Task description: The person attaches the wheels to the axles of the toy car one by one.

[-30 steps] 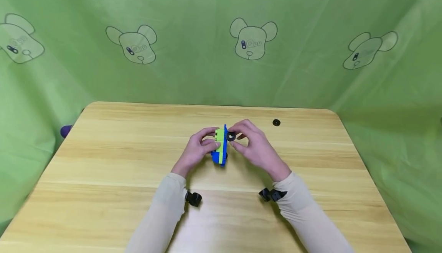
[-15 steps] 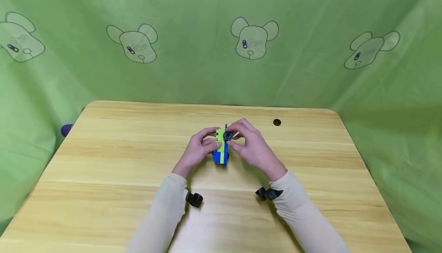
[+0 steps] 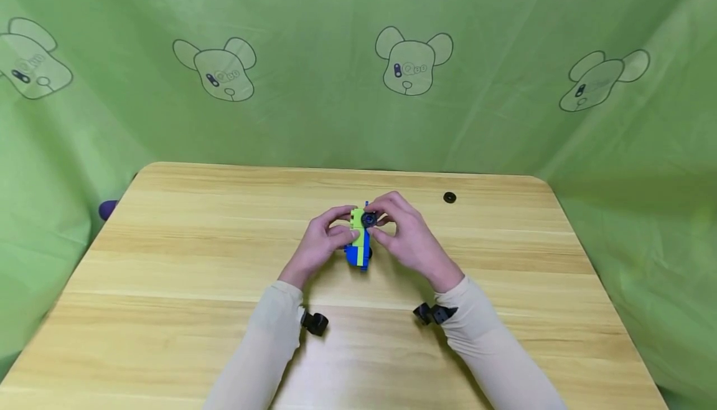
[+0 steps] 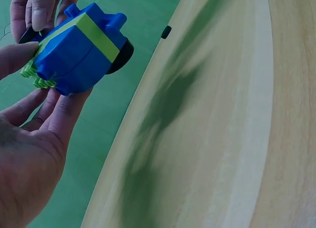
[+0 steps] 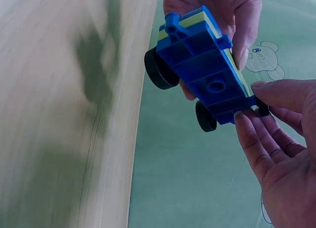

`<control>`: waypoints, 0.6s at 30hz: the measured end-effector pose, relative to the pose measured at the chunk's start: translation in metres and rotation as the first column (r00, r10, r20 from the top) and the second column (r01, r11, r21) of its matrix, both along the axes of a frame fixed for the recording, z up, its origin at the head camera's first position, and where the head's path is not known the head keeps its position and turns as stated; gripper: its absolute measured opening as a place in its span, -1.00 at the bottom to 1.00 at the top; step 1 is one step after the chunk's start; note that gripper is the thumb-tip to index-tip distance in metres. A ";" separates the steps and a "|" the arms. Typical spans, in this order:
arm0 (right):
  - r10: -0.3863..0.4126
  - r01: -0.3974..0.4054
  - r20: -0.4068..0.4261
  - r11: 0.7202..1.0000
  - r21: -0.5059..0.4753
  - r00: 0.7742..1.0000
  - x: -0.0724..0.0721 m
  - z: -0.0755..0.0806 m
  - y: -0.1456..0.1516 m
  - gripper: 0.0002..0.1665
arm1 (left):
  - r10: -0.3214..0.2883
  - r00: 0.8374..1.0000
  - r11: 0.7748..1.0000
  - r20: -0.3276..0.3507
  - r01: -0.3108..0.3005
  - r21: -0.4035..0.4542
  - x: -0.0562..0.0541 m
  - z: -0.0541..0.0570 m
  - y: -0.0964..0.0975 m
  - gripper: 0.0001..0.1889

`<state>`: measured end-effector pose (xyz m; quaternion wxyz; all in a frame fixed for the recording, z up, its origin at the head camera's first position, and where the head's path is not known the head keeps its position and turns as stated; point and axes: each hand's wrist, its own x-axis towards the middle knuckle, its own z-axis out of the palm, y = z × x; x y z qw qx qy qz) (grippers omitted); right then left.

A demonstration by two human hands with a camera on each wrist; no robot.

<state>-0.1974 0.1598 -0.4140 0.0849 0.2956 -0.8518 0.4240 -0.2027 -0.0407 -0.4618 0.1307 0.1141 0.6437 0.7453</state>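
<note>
Two-handed: grips lime-and-blue plastic brick vehicle (image 5: 195,65) in left fingers (image 3: 333,213), pinches round black wheel (image 3: 368,219) in right fingers (image 3: 388,205), moved closer, likely for mounting.

The toy car (image 5: 212,72) is made of blue and lime-green blocks, held up over the counter (image 3: 168,242) on its side, with its blue bottom facing right. Two black wheels (image 5: 159,72) sit along one edge. A third wheel (image 3: 368,219), round and black, touches the opposite edge near the far end.
</note>
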 end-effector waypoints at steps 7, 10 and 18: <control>0.009 -0.009 -0.013 1.000 -0.029 1.000 0.002 -0.002 -0.002 -0.56 | 0.014 1.000 1.000 -0.022 -0.015 -0.024 0.001 0.001 0.001 -0.46; 0.013 -0.013 -0.014 0.999 -0.041 1.000 0.002 -0.003 -0.004 -0.56 | 0.027 1.000 0.998 -0.004 -0.028 -0.052 0.000 0.001 0.003 -0.45; 0.002 -0.001 0.020 0.999 -0.050 1.000 0.002 -0.002 -0.005 -0.57 | 0.040 0.999 0.995 0.027 -0.037 -0.093 -0.004 0.003 0.004 -0.43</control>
